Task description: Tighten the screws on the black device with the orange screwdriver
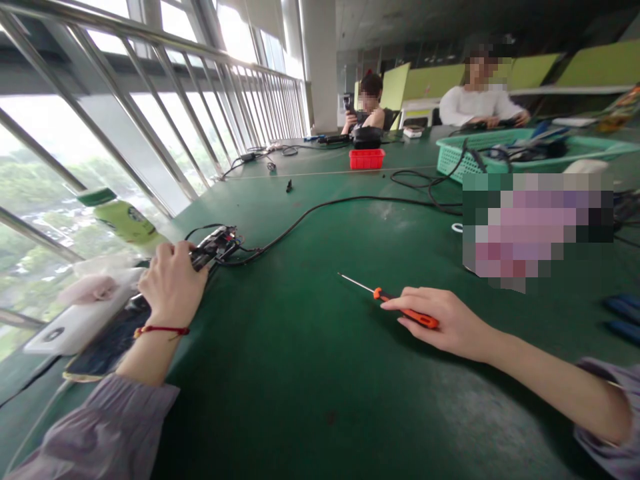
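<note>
My left hand (173, 283) is wrapped round a long black corded device (216, 247) at the left side of the table. Thin coloured wires and bare inner parts show at the device's far end, and its near part is hidden behind my hand and wrist. A thick black cable (320, 208) runs from it across the table to the right. In my right hand (440, 320) is a screwdriver (407, 311) with an orange and black handle, held low over the table. Its thin metal shaft points away to the left, with the tip touching nothing.
Left of my hand are a green-capped bottle (125, 220), a white box (70, 327) and a dark phone (103, 343). A green basket (450, 160) of tools, a red tray (367, 159) and a blurred pinkish item (535, 227) stand farther off. Two people sit beyond.
</note>
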{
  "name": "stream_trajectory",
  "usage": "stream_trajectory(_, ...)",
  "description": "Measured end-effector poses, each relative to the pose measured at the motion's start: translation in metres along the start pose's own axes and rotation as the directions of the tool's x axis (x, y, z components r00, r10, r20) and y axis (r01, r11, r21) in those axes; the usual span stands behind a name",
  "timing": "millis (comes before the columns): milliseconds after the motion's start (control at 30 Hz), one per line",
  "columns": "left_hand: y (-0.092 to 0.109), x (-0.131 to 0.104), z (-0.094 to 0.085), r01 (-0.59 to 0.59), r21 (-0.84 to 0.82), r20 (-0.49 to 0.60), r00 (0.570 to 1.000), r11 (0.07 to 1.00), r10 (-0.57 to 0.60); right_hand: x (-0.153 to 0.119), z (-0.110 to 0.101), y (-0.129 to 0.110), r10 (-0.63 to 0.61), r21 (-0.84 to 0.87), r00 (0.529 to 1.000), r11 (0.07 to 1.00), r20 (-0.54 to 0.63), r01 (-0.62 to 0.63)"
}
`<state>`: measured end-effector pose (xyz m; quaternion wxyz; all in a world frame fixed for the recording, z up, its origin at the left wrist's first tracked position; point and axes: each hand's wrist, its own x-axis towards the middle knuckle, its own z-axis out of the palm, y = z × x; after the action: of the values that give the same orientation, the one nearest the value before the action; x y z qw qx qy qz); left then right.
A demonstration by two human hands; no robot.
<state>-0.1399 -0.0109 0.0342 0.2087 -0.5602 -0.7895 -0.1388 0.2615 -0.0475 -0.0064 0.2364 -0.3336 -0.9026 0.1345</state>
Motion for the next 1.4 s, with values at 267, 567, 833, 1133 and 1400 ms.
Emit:
stream_trajectory(267, 0.03, -0.01, -0.018, -0.147, -0.002, -0.18, 0.973, 0.989, 0.145, 0.0, -0.002, -0.001, 0.12, -0.008, 0.984, 0.993, -0.129, -0.122)
stream_trajectory(567, 0.122, -0.022, 0.005, -0.665, -0.182, -0.125, 0.746, 0.724, 0.654, 0.003, -0.002, 0.002, 0.315, 0.071, 0.893, 0.948, -0.321, -0.309)
stream_trajectory(833, 0.174, -0.02, 0.02, -0.736, -0.352, -0.153, 0.654, 0.578, 0.74, 0.004, -0.003, 0.007, 0.43, 0.049, 0.857, 0.899, -0.285, -0.435)
stream_trajectory(1133, 0.094, 0.009, 0.028, -0.473, -0.23, -0.026, 0.876, 0.85, 0.481, 0.005, -0.002, 0.007, 0.407, 0.014, 0.878, 0.909, -0.254, -0.417)
stream_trajectory(1400, 0.025, 0.022, 0.027, -0.518, -0.119, 0.253, 0.809, 0.847, 0.531, 0.005, -0.003, 0.006, 0.418, 0.015, 0.878, 0.904, -0.234, -0.426)
